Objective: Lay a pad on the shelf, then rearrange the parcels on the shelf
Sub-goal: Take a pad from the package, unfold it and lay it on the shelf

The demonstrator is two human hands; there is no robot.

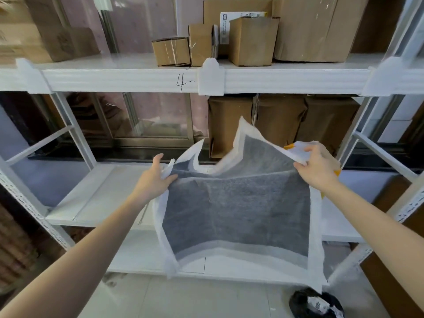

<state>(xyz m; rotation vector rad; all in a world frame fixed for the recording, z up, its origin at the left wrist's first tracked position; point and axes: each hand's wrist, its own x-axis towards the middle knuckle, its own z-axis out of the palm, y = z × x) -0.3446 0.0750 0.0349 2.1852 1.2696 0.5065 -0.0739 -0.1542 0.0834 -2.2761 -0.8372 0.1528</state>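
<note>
Two bare forearms reach forward; a thin grey pad (238, 210) with white borders is pinched at its far corners by the left hand (158, 177) and right hand (316, 166), held draped over the lower shelf (98, 198). It is judged light, limp and easily creased, best held by corners. Open shelf room is seen left; brown parcels (282, 120) stand behind.

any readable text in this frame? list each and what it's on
"4-": handwritten in black on the front edge of the upper shelf beam.
White label on a cardboard box on the upper shelf: printed, too small to read.
White label on the black parcel on the floor: blurred, unreadable.
</note>
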